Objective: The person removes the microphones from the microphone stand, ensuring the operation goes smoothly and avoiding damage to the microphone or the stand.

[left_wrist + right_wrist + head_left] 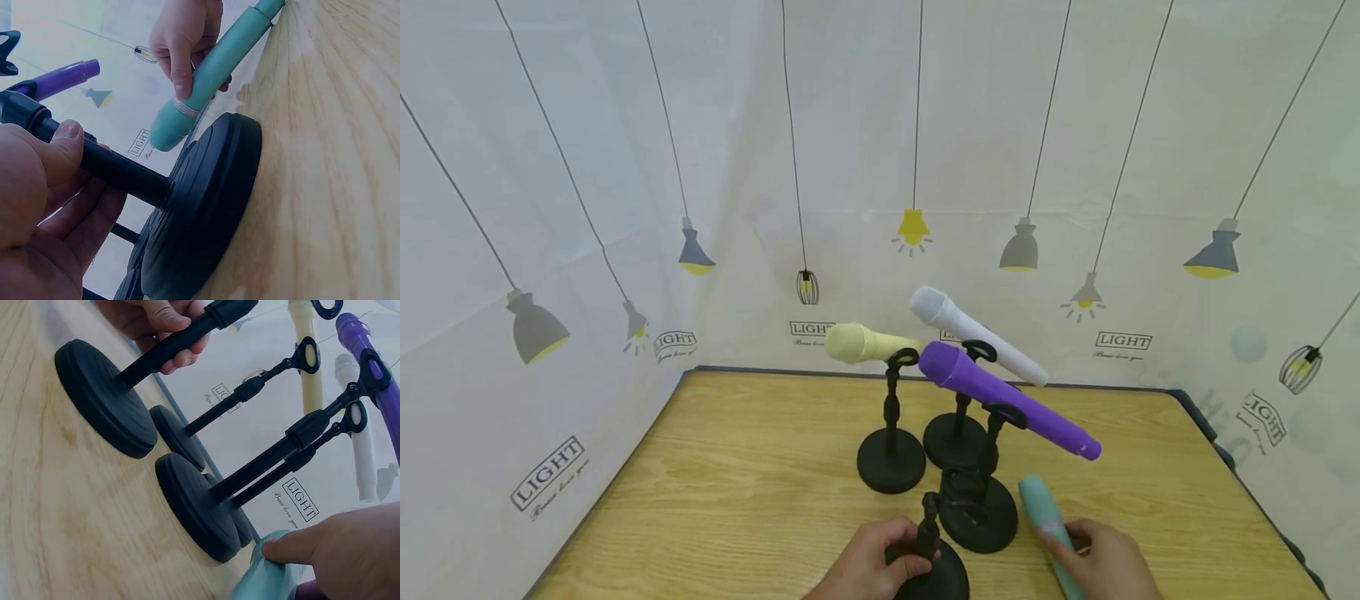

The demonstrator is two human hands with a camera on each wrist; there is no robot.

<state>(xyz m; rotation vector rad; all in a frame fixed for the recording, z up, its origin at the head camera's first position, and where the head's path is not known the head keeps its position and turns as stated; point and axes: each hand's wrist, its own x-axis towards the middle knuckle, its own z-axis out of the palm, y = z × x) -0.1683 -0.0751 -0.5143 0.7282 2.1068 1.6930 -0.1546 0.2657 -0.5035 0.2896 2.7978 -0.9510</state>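
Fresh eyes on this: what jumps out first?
Probably the bright purple microphone, tilted on its stand mid-table, with a yellow microphone and white microphone on stands behind it. Next, the hands at the head view's lower edge: the left hand holds an empty black stand, the right hand a teal microphone.

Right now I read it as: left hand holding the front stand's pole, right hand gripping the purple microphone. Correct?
Not quite. The right hand is gripping the teal microphone, not the purple microphone; the left wrist view shows it. The left hand is holding the front stand's pole, as you say.
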